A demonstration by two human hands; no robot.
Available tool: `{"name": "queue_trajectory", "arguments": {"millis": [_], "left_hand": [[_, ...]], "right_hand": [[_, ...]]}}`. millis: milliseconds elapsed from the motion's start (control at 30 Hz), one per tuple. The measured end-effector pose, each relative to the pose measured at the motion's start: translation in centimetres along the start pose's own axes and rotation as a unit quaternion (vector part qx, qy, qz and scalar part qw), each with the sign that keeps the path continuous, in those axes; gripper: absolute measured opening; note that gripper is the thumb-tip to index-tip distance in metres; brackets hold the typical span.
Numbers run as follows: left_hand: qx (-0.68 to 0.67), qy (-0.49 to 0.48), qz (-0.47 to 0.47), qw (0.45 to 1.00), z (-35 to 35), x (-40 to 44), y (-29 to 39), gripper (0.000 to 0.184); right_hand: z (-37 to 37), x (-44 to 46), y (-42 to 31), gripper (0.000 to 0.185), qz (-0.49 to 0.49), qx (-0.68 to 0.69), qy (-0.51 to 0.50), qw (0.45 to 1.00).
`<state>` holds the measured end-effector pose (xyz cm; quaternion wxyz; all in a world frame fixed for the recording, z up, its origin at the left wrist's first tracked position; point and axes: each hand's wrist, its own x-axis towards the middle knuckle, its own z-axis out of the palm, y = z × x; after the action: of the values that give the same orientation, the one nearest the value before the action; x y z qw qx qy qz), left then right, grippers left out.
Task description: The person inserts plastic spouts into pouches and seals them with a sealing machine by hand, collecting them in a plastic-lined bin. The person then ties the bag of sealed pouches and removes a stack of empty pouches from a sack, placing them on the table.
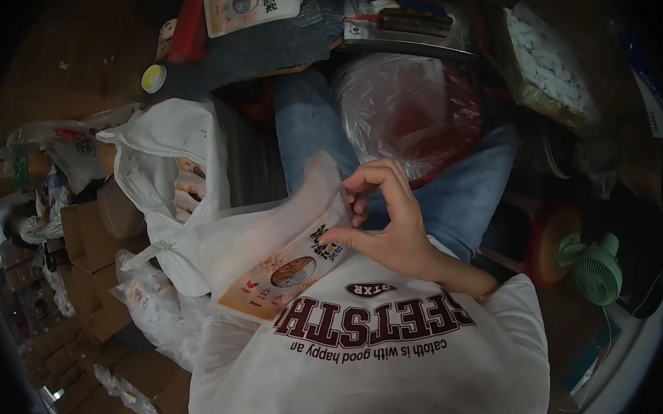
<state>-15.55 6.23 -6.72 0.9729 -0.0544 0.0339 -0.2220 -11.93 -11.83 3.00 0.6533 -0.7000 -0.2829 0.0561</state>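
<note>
My right hand (pixel 392 222) reaches in from the right over my lap. Its fingers are curled at the edge of a printed plastic pouch (pixel 264 282), and the thumb lies across the printed front. The pouch is pale and partly translucent, with an orange end, dark lettering and an oval picture of grains. It lies tilted against my white shirt (pixel 370 362). My left hand does not show; the pouch and the plastic around it cover that side. Left of the pouch stands an open white woven sack (pixel 166 129) with several printed pouches (pixel 189 186) inside.
Clear plastic lies over a red container (pixel 416 112) between my knees. Printed pouches (pixel 254 9) lie on a dark board ahead. At right are a box of white pieces (pixel 549 64) and a green fan (pixel 597 268). Cardboard boxes (pixel 93 242) and plastic bags (pixel 157 310) fill the left.
</note>
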Motion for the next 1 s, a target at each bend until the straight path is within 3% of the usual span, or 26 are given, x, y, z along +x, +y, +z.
{"name": "queue_trajectory", "arguments": {"millis": [167, 233, 567, 633, 700, 833, 900, 1000], "left_hand": [[0.004, -0.003, 0.015, 1.0, 0.1, 0.0, 0.2, 0.047], [0.006, -0.005, 0.022, 1.0, 0.1, 0.1, 0.4, 0.047], [0.016, -0.026, 0.072, 0.997, 0.9, -0.1, 0.7, 0.046], [0.02, -0.036, 0.085, 0.996, 1.2, 0.1, 0.9, 0.045], [0.026, -0.049, 0.103, 0.993, 1.6, 0.4, 1.2, 0.045], [0.042, -0.075, 0.145, 0.986, 2.6, 0.0, 2.0, 0.045], [0.047, -0.083, 0.161, 0.982, 3.1, -0.2, 2.2, 0.044], [0.061, -0.082, 0.171, 0.98, 4.1, 0.0, 2.3, 0.037]], "right_hand": [[0.3, 0.0, -0.4, 0.045, 0.042, 0.063, 0.013, 0.997], [0.8, -0.2, 0.1, 0.038, -0.121, -0.011, 0.031, 0.992], [0.9, -0.2, 0.5, 0.038, -0.3, -0.1, 0.005, 0.949], [-0.4, 0.5, 0.4, 0.031, -0.199, -0.002, -0.046, 0.979], [-2.7, 0.3, -0.7, 0.023, 0.06, 0.165, 0.03, 0.984], [-5.5, 2.4, 0.0, 0.017, -0.045, -0.007, 0.256, 0.966], [-5.1, 2.5, 0.4, 0.017, -0.05, -0.027, 0.263, 0.963], [-4.0, 2.7, 0.9, 0.017, -0.052, -0.071, 0.188, 0.978]]}}
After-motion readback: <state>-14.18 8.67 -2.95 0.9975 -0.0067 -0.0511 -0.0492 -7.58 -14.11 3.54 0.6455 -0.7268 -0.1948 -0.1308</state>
